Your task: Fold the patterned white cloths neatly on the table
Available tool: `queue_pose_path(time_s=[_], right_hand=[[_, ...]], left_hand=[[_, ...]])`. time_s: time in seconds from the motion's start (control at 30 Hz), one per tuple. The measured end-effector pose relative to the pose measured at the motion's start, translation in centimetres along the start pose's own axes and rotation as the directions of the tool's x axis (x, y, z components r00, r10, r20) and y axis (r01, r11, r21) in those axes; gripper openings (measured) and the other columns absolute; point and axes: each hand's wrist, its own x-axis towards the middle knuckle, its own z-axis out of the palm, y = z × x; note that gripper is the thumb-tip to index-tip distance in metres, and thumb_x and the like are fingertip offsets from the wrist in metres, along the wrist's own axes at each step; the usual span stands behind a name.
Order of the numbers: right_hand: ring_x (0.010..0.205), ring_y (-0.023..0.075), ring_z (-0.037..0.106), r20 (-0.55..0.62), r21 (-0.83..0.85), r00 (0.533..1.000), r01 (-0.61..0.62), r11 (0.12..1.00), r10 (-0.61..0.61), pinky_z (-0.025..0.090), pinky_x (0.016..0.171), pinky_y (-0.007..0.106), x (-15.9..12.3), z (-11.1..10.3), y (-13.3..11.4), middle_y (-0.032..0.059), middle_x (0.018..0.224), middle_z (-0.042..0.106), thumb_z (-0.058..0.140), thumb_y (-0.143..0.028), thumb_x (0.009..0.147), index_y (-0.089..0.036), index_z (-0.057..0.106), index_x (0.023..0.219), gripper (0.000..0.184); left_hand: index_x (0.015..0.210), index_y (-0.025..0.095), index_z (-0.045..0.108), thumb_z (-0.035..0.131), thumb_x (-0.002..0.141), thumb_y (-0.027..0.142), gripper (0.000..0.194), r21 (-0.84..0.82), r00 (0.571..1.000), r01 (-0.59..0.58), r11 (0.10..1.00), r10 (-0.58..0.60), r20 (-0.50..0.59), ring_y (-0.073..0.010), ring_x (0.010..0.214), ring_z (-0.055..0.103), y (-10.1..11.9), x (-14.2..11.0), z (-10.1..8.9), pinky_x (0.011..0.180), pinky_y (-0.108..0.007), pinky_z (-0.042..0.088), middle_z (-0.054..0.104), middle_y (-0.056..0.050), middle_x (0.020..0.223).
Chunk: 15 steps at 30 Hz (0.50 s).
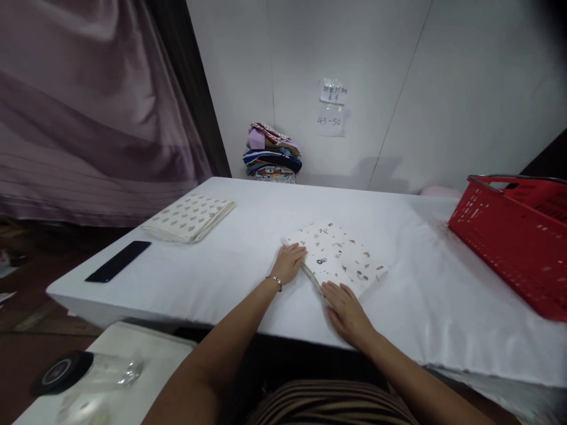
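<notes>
A folded white cloth with small grey and brown prints lies flat on the white table, turned at an angle. My left hand, with a bracelet at the wrist, rests flat on its left corner, fingers stretched out. On the near edge of the same cloth lies my right hand, also flat, its fingers extended. Neither hand grips anything. Farther left, a second folded cloth, cream with rows of brownish motifs, sits near the table's left edge.
A black phone-like slab lies at the table's left side. The red basket stands on the right. Behind the white table, folded fabrics are stacked against the wall. Lower left, a clear bottle with a black cap lies on a white surface.
</notes>
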Motion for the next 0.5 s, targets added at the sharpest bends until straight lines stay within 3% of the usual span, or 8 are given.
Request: queue_pose_path(time_s=[0.2,0.37,0.5], right_hand=[[0.123,0.0236,0.044,-0.023,0.003,0.999,-0.023,1.0,0.023,0.039,0.101,0.044,1.8,0.0,-0.1,0.0107,0.132,0.052,0.041,-0.016,0.086,-0.016,0.039,0.138,0.052],[0.132,0.0266,0.033,0.053,-0.109,0.998,-0.019,0.994,0.025,0.033,0.105,0.047,1.6,1.2,-1.1,0.0144,0.141,0.041,0.042,-0.014,0.084,-0.012,0.043,0.135,0.051],[0.133,0.0257,0.03,0.076,-0.142,0.997,-0.002,0.99,0.013,0.031,0.106,0.046,1.2,1.2,-1.2,0.0146,0.142,0.039,0.042,-0.013,0.084,-0.012,0.046,0.132,0.048]], left_hand=[[0.122,0.029,0.056,0.043,0.08,0.005,0.05,0.084,0.987,-0.155,0.984,0.15,0.06,-0.0161,0.132,0.035,0.1,-1.6,-0.4,0.113,-0.044,0.016,0.051,-0.001,0.134],[0.113,0.028,0.061,0.044,0.084,0.01,0.038,0.1,0.972,-0.235,0.967,0.233,0.034,-0.0159,0.126,0.043,0.1,-1.4,-0.1,0.112,-0.043,0.019,0.057,-0.002,0.128],[0.106,0.027,0.064,0.046,0.083,0.01,0.034,0.072,0.977,-0.209,0.975,0.211,-0.017,-0.0168,0.122,0.047,0.0,-1.3,0.5,0.11,-0.042,0.024,0.061,-0.003,0.121]])
